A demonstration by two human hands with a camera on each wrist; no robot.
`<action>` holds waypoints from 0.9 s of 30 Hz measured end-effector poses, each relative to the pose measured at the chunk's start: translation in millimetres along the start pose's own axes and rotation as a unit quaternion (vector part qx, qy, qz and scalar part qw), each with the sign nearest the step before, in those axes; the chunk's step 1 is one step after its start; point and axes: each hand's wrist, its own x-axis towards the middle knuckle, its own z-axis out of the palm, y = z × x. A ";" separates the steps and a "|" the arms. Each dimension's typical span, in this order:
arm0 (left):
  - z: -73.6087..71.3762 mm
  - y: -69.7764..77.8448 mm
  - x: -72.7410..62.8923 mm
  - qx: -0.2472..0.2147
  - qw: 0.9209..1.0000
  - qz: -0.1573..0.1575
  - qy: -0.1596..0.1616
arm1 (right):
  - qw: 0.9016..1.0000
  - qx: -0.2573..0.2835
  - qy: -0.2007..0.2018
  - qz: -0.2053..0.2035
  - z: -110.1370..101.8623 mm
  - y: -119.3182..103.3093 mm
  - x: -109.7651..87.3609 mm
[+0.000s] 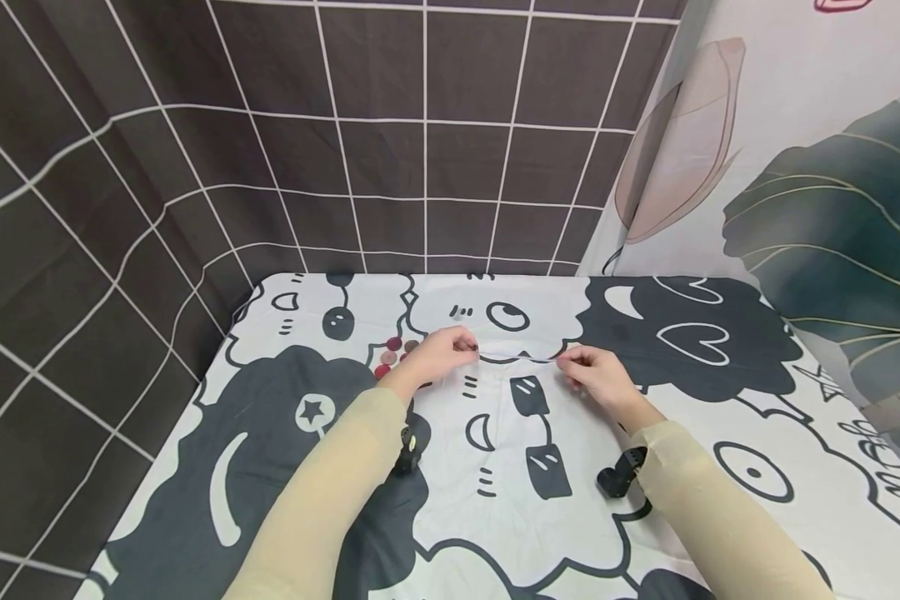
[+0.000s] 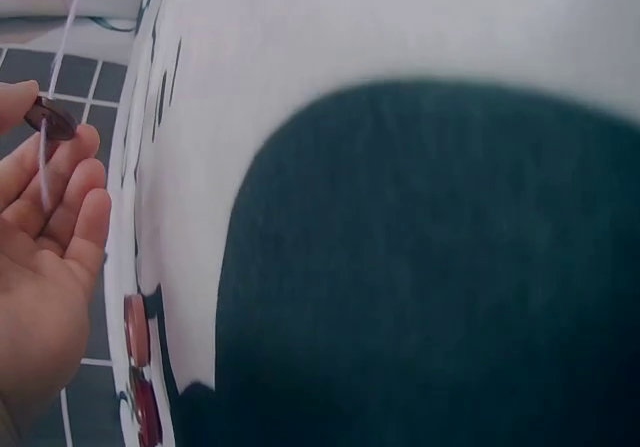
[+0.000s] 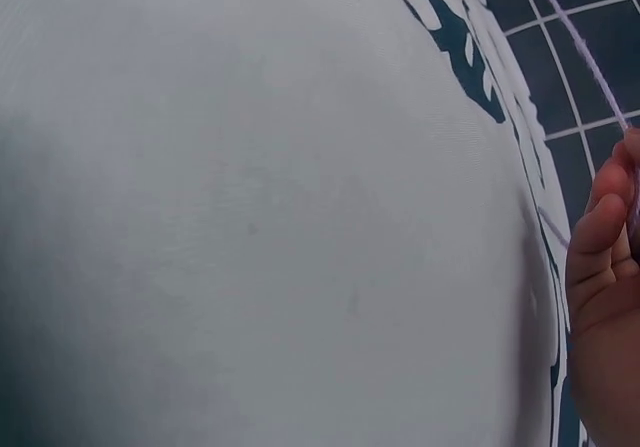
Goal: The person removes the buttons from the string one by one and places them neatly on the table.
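In the left wrist view, my left hand (image 2: 45,277) pinches a dark round button (image 2: 52,120) between thumb and fingertips. A thin pale lilac string (image 2: 69,29) passes through the button, and a short tail hangs over the palm. My right hand (image 1: 598,377) pinches the string farther along, its fingers curled. In the right wrist view the string (image 3: 585,52) runs straight between the two hands. Both hands are raised over the patterned cloth. Beside my left forearm lie several round red, pink and brown buttons (image 1: 383,371), partly hidden behind that hand.
A black-and-white cartoon-print cloth (image 1: 450,517) covers the table. Behind it and on the left hangs a dark curtain (image 1: 375,158) with a white grid. A pale leaf-print curtain (image 1: 780,108) hangs on the right.
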 end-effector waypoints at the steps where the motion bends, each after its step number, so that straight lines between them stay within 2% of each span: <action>1: -0.4 -1.5 0.1 0.002 1.000 0.000 0.000 | 1.000 0.001 0.001 0.001 0.1 1.1 0.0; 13: -8.5 -7.9 -2.1 -0.013 0.999 -0.030 0.013 | 1.000 0.019 0.003 0.001 1.6 -3.5 -2.5; 22: -15.2 -9.0 -1.8 0.029 0.998 -0.058 0.021 | 1.000 0.017 0.014 0.009 -2.3 -3.2 -0.5; 27: -17.3 -8.9 -2.0 0.036 0.998 -0.053 0.024 | 1.000 0.013 0.013 0.008 -2.9 -3.4 -1.0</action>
